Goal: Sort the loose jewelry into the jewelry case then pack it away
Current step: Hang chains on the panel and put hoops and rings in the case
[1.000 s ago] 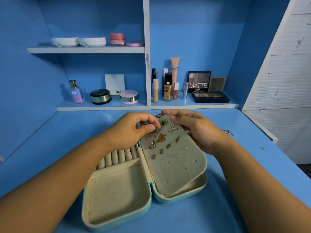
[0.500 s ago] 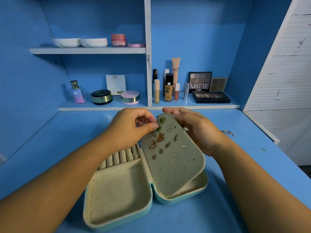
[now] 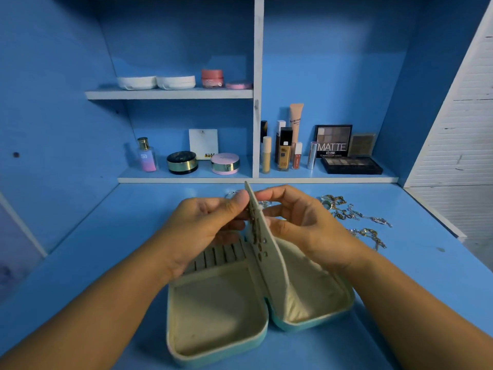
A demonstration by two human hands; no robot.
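Observation:
A teal jewelry case (image 3: 221, 316) with cream lining lies open on the blue desk. Its perforated earring panel (image 3: 262, 236) stands nearly upright, edge-on to me, with several earrings pinned on its left face. My left hand (image 3: 205, 225) pinches the panel's upper part from the left, thumb at its top. On the panel's right side, my right hand (image 3: 298, 222) has curled fingers touching its back. Loose chains and rings (image 3: 352, 212) lie on the desk to the right. Ring rolls (image 3: 221, 255) show under my left hand.
Shelves at the back hold cosmetics: a perfume bottle (image 3: 147, 156), round compacts (image 3: 182, 162), foundation tubes (image 3: 284, 149) and an eyeshadow palette (image 3: 350, 164). A white slatted panel (image 3: 458, 129) stands at the right edge of the desk.
The earring panel, lying flat over the right half before, has been lifted up to near vertical. Both hands rose with it, and the loose jewelry on the right has come into view.

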